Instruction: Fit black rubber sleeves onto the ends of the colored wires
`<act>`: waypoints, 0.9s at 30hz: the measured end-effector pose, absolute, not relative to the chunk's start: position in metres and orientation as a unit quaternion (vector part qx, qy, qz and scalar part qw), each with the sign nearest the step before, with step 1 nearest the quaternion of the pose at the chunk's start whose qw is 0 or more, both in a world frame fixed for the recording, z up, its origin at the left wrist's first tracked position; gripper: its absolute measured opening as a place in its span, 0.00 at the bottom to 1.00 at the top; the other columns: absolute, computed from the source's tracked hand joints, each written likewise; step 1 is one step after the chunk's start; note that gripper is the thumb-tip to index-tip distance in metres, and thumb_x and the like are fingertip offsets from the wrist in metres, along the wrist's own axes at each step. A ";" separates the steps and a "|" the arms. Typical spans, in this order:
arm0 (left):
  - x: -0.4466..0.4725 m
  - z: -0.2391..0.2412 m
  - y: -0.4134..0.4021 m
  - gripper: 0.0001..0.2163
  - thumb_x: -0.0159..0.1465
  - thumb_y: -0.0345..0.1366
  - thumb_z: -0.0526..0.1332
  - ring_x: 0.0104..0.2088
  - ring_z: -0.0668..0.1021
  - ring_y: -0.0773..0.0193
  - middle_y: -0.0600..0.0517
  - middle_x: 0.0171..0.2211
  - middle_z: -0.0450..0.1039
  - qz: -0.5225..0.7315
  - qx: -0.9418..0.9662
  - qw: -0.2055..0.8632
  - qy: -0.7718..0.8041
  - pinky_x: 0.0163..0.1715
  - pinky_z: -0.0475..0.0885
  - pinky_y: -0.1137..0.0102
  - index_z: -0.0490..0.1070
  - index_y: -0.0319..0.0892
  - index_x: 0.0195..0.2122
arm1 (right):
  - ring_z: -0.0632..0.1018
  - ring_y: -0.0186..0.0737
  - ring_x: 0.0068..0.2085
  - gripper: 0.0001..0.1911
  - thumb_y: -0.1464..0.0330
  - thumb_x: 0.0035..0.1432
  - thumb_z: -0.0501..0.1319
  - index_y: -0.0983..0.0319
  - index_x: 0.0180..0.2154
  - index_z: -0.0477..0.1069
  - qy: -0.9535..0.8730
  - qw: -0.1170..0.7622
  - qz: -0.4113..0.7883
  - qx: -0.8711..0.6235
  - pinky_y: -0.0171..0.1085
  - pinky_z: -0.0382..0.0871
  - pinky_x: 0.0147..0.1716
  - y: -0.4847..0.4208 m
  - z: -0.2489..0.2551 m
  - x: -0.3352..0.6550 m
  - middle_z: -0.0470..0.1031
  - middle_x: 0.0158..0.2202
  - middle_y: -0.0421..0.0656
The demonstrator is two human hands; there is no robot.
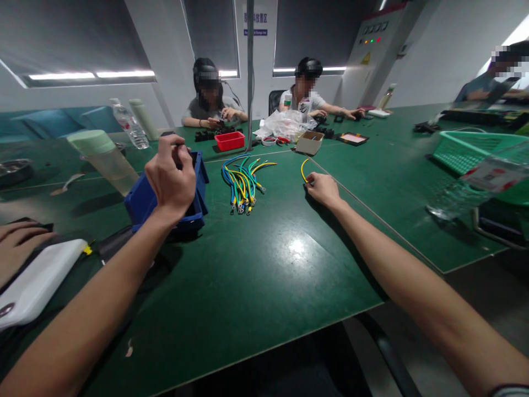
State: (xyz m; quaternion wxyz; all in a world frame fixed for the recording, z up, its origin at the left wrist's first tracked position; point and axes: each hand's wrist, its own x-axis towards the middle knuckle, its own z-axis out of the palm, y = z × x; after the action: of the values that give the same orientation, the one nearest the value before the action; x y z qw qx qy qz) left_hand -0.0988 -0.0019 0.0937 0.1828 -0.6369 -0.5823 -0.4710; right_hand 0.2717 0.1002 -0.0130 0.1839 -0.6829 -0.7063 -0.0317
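Note:
My left hand (171,179) hovers over a blue plastic bin (142,201), fingers pinched together on something small I cannot make out. My right hand (323,189) rests on the green table (268,264) and pinches one end of a curved yellow wire (303,168). Between the two hands lies a bundle of several yellow, green and blue wires (243,184) with metal lugs at their near ends.
A pale green tumbler (105,160) and a water bottle (130,125) stand behind the bin. A white device (37,281) and another person's hand (19,242) are at the left. Two people work at the far side near a red tray (230,140). A green basket (475,150) sits right.

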 end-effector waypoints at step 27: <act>-0.003 -0.022 -0.048 0.12 0.70 0.30 0.51 0.33 0.81 0.70 0.46 0.42 0.79 -0.442 -0.859 -0.033 -0.258 0.32 0.76 0.76 0.63 0.39 0.54 | 0.78 0.41 0.28 0.35 0.49 0.67 0.31 0.62 0.38 0.70 -0.375 0.591 0.082 -0.709 0.36 0.70 0.28 0.117 -0.019 0.282 0.74 0.28 0.47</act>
State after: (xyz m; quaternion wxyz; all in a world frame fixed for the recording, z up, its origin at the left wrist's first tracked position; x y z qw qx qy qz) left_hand -0.0027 -0.0481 -0.0221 -0.0327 -0.8586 -0.2582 -0.4416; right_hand 0.2821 0.1167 -0.0188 0.5913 -0.7091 -0.3750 0.0824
